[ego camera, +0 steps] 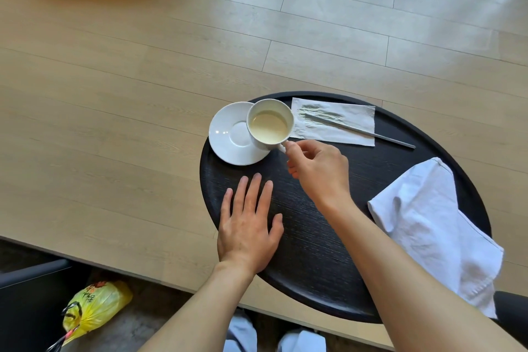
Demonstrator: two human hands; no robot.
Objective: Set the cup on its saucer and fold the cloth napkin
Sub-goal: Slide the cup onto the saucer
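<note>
A white cup (270, 123) with pale milky liquid hangs over the right side of a white saucer (228, 137) at the far left of a round black tray (314, 237). My right hand (317, 168) pinches the cup's handle. I cannot tell whether the cup touches the saucer. My left hand (247, 226) lies flat on the tray's left part, fingers spread, holding nothing. A white cloth napkin (434, 228) lies rumpled on the tray's right side, its near corner hanging over the rim.
A paper napkin (351, 126) with a thin metal utensil (363, 130) across it lies at the back of the tray. The tray sits on a light wooden table (114, 123). A yellow plastic bag (94, 308) lies on the floor at lower left.
</note>
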